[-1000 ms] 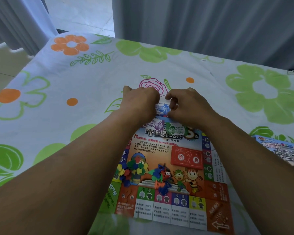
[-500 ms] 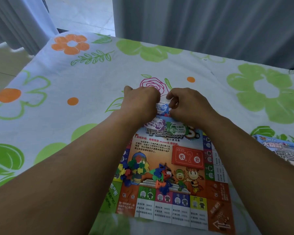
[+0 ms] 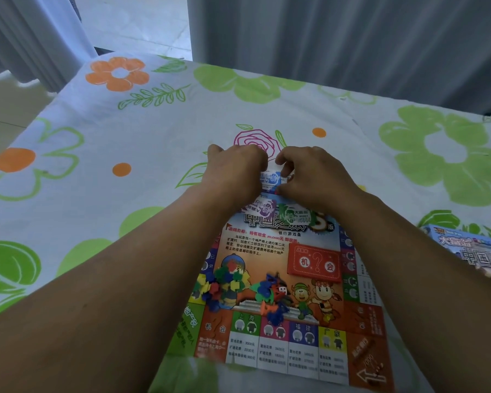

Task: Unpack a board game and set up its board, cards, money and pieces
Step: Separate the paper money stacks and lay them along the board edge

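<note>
Pinches a blue play-money note (image 3: 272,178) between the left hand (image 3: 236,171) and the right hand (image 3: 315,177), at the far edge of the game board (image 3: 267,245). Keeps the fingers of both hands curled in close over the note's two ends, knuckles up and almost touching each other, with only the middle of the note showing in the gap; cannot tell whether one note or a thin stack. Holds both forearms stretched out over the board's left and right sides. Just nearer than the hands, on the board's printed title, finds a purple note (image 3: 262,208) and a green note (image 3: 298,215) lying flat, side by side and overlapping a little. Further toward the near edge, on the right of the board's middle, sees a red card deck (image 3: 313,263) marked with a question mark. To its left, two loose heaps of coloured plastic pieces: one (image 3: 224,282) near the board's left side, another (image 3: 270,296) beside it on the printed cartoon figures. Spreads the board flat on a flowered tablecloth (image 3: 125,123). At the right edge of view, on the cloth and apart from the board, catches part of the blue game box (image 3: 471,251). Behind the table, grey curtains (image 3: 352,52).
</note>
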`<act>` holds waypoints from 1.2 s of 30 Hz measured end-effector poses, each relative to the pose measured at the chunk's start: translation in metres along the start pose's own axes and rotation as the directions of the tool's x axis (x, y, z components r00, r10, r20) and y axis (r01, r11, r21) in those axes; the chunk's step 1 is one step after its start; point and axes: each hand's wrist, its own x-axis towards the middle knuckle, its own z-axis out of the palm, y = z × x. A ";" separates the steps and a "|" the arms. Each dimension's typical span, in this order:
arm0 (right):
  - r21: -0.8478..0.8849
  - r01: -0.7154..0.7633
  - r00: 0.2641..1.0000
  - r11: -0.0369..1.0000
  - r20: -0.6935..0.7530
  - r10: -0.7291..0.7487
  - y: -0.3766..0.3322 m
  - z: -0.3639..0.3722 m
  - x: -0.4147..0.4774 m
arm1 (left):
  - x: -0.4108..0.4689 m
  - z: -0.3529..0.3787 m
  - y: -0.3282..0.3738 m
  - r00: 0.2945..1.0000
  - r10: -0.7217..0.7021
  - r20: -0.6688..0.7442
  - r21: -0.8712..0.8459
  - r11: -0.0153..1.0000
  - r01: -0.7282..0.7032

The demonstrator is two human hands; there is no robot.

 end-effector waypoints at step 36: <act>-0.057 0.146 0.989 0.988 -0.026 -0.148 -0.002 0.006 0.000 | -0.002 -0.006 0.002 1.000 0.004 0.026 -0.036 0.999 -0.003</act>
